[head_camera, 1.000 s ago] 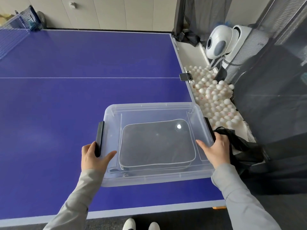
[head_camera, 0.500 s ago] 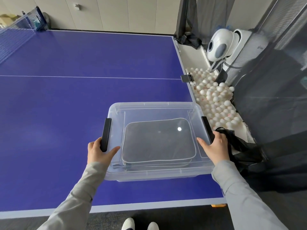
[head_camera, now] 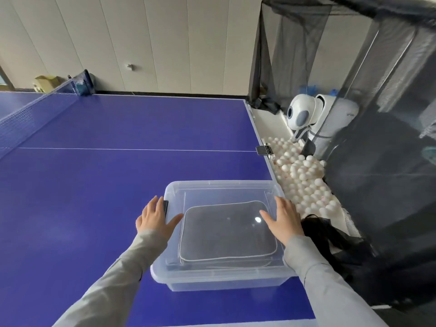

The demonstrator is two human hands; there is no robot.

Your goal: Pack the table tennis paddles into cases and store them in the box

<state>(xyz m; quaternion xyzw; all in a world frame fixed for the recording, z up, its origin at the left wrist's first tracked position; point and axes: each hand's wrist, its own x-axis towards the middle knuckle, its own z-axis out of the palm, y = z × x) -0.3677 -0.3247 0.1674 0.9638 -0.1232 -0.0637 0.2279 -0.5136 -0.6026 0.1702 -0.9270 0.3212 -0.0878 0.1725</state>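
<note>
A clear plastic box [head_camera: 221, 190] with its lid on stands on the blue table near the right edge. Through the lid shows a dark paddle case [head_camera: 224, 234] with light piping, lying flat with another case edge under it. My left hand [head_camera: 154, 219] lies flat with fingers spread over the box's left side, covering most of the black latch [head_camera: 166, 205]. My right hand [head_camera: 282, 219] rests flat and spread on the lid's right side, hiding the right latch. Neither hand grips anything.
The blue table [head_camera: 94, 185] stretches left and ahead, with the net [head_camera: 35, 112] at far left. Right of the table, a tray of several white balls [head_camera: 304, 180], a white ball machine [head_camera: 304, 116] and black netting [head_camera: 389, 161]. A black bag [head_camera: 335, 241] lies beside the box.
Both hands have let go of the side latches and now lie flat with fingers spread on the lid edges. The head camera has tilted up, showing more wall.
</note>
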